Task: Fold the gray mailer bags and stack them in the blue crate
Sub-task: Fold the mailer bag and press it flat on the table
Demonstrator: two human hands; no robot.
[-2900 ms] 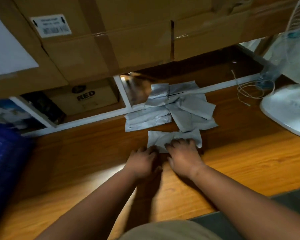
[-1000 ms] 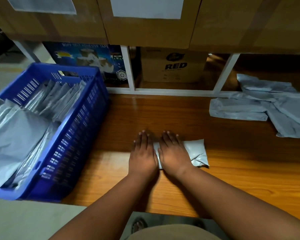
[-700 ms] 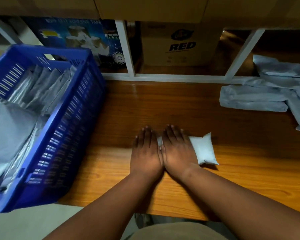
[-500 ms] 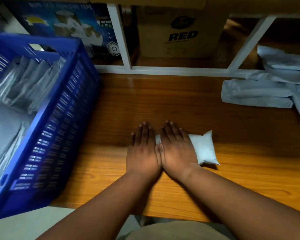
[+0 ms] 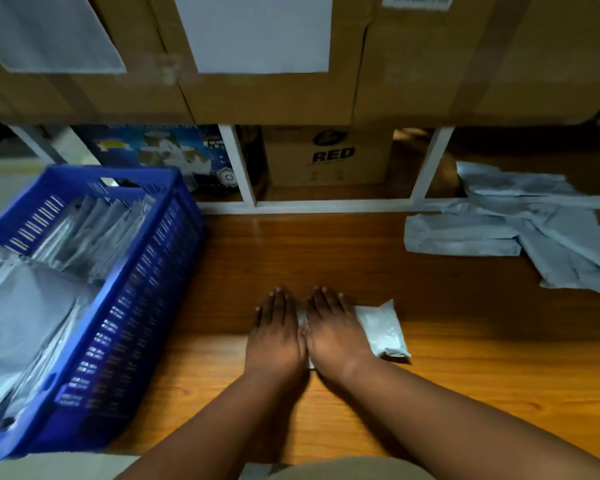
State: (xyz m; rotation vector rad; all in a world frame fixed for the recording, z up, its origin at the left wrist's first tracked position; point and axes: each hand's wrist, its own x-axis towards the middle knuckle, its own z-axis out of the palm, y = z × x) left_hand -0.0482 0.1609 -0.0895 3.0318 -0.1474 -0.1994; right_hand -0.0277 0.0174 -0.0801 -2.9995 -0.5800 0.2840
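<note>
A folded gray mailer bag (image 5: pixel 381 329) lies on the wooden table (image 5: pixel 465 358), its right end puffed up. My left hand (image 5: pixel 276 336) and my right hand (image 5: pixel 333 329) lie flat side by side on its left part, fingers straight, pressing it down. The blue crate (image 5: pixel 129 306) stands at the table's left end and holds several folded gray mailer bags (image 5: pixel 25 299). A loose pile of unfolded gray mailer bags (image 5: pixel 520 233) lies at the far right of the table.
White shelf frame bars (image 5: pixel 326 204) run along the table's back edge. Behind them stand a cardboard box marked RED (image 5: pixel 329 157) and a blue printed box (image 5: pixel 167 154). Large cardboard boxes (image 5: pixel 274 57) hang over the back.
The mailer bag has been folded from a long strip into a short packet and brought closer. Both hands now press flat on it. The view has swung left, showing the crate.
</note>
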